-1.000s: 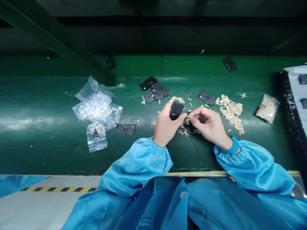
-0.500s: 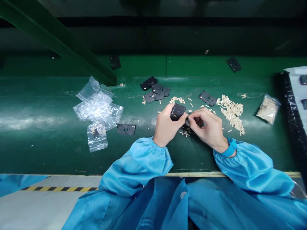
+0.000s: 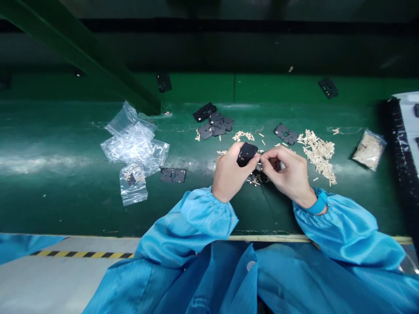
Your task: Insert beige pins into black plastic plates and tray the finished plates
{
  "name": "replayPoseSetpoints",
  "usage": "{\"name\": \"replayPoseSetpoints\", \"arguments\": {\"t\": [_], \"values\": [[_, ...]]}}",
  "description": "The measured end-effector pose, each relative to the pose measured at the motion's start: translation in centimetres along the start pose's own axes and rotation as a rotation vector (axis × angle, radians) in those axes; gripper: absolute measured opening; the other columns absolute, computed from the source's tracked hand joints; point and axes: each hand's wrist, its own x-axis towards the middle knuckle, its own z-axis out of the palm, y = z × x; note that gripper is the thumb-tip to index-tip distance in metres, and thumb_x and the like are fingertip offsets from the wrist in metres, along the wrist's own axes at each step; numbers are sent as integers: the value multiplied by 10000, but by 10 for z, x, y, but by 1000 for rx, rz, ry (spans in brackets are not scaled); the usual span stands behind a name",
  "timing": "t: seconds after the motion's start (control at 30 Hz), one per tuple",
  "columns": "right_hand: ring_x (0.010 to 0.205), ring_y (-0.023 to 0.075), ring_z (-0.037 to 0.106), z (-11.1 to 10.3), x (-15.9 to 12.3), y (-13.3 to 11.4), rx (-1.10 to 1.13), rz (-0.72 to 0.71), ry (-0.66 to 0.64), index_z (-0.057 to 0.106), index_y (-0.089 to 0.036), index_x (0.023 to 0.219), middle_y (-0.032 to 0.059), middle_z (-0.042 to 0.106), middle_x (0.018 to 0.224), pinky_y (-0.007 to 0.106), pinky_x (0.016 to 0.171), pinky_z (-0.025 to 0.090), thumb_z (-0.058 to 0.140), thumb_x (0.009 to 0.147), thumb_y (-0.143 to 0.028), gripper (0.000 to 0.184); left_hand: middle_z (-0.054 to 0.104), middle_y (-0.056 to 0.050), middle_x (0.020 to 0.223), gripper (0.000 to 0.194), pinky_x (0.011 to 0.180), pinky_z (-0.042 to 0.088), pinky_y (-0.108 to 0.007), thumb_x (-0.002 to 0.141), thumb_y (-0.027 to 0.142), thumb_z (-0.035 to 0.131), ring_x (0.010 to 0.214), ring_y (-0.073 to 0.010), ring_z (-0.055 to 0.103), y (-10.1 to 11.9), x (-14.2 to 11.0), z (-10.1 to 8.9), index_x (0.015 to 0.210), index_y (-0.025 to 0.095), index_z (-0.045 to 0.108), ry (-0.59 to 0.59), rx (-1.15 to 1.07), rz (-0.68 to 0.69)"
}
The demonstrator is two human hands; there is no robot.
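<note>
My left hand (image 3: 231,173) grips a black plastic plate (image 3: 247,153), tilted up off the bench, with the thumb along its lower edge. Close by on the right, my right hand (image 3: 288,172) is closed in a pinch at the plate's corner; whatever is between those fingertips is too small to name. Beneath the hands lies a dark heap with small pale bits (image 3: 254,179), partly hidden. Beyond them is a small scatter of cream strips (image 3: 244,136). A larger pile of cream strips (image 3: 319,152) lies to the right of my right hand.
Several black plates (image 3: 220,123) overlap behind my hands; single ones lie at left (image 3: 173,175) and right (image 3: 286,134). Clear plastic bags (image 3: 132,144) are heaped at left. A filled bag (image 3: 369,149) lies at right, before a black-edged tray (image 3: 397,144). A green beam (image 3: 108,69) slants in upper left.
Both hands stay together at the plate, with the right hand still pinched at its corner. The whole view has shifted slightly; the things on the bench keep their places.
</note>
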Motion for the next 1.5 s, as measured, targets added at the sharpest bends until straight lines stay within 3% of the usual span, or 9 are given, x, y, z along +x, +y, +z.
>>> {"name": "replayPoseSetpoints", "arguments": {"t": [0.17,0.3,0.53,0.7,0.8,0.93,1.17,1.33,1.5], "values": [[702,181,596,1,-3,0,-92,-51,-48,663,-235,906,52,681,839,337,647,484,606,955,-229,75,746,15,855,198,717,521,-288,860,341,729,772,-178,704,0,0,0,1022,248,663,12,92,22],[650,167,572,0,-2,0,-35,13,-41,668,-233,872,37,666,784,328,609,471,620,951,-254,95,738,14,853,193,701,513,-283,857,312,725,752,-171,694,-2,1,-2,1025,248,655,27,89,44],[617,157,567,-8,5,4,84,194,-21,679,-205,860,26,654,733,317,575,435,660,927,-278,101,751,4,881,92,774,513,-297,907,301,675,815,-179,699,-9,13,-13,971,236,674,237,136,76],[655,160,558,-11,8,7,-2,32,-133,674,-221,892,23,640,773,311,613,441,623,948,-220,75,775,-10,1079,202,906,529,-305,870,210,706,1014,-198,724,-5,11,-14,1068,239,682,-29,65,147],[712,168,584,-12,8,7,-46,-57,-192,666,-222,909,37,666,837,311,651,451,587,973,-192,106,784,3,1060,212,892,532,-304,871,222,713,1003,-200,734,-3,9,-12,1079,248,681,-141,33,130],[753,179,601,-12,8,5,-87,-92,-207,665,-218,914,44,679,862,313,683,465,581,975,-172,114,772,7,951,151,792,517,-295,878,302,719,882,-198,726,-4,9,-10,1010,237,685,-126,126,112],[717,162,606,-8,6,8,-77,-118,-134,678,-206,930,28,681,841,292,630,456,614,962,-166,81,757,10,963,200,783,513,-280,881,295,705,888,-188,719,-5,9,-10,1070,239,671,-135,156,105],[654,142,564,-6,3,4,-63,-49,-12,681,-199,936,22,646,814,288,608,456,632,969,-218,62,764,-11,997,236,791,539,-302,882,309,702,907,-204,729,-9,9,-8,1101,235,651,-91,122,88],[609,133,570,1,0,2,-16,67,-48,724,-195,930,13,671,760,290,600,453,639,969,-254,111,776,-7,1018,280,821,555,-309,891,322,699,922,-208,747,-6,6,-7,1155,247,645,-64,162,81]]}}
